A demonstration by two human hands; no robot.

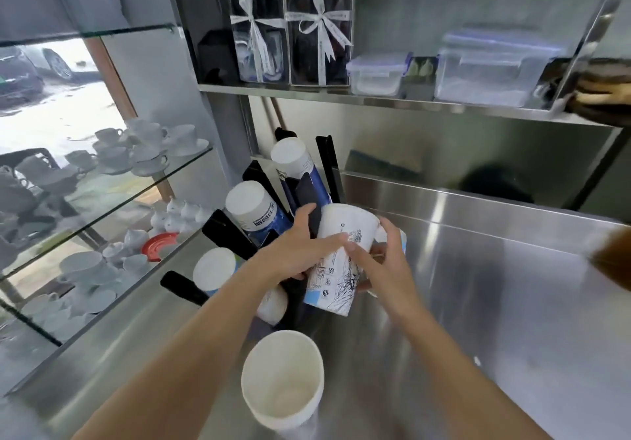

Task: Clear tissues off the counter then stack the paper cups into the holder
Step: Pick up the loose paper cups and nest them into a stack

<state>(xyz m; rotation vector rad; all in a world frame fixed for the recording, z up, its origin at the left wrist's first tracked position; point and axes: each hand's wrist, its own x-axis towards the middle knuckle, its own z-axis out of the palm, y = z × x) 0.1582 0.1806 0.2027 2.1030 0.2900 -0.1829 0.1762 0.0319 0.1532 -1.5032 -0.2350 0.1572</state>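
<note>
A black cup holder [222,231] with several slanted slots stands on the steel counter [495,286]. Upside-down stacks of paper cups fill its slots: one at the back [293,159], one in the middle [252,205], one in front [214,270]. Both hands grip an inverted white cup with blue line drawings [338,269] beside the holder. My left hand [297,248] wraps its left side, my right hand [382,262] its right side. An open white cup [283,381] stands upright near the counter's front. No tissues are in view.
Glass shelves [143,180] on the left carry white porcelain cups and saucers. A steel shelf [375,98] above holds ribboned gift boxes [290,30] and plastic containers [491,67]. Another person's hand [601,94] shows at the right edge.
</note>
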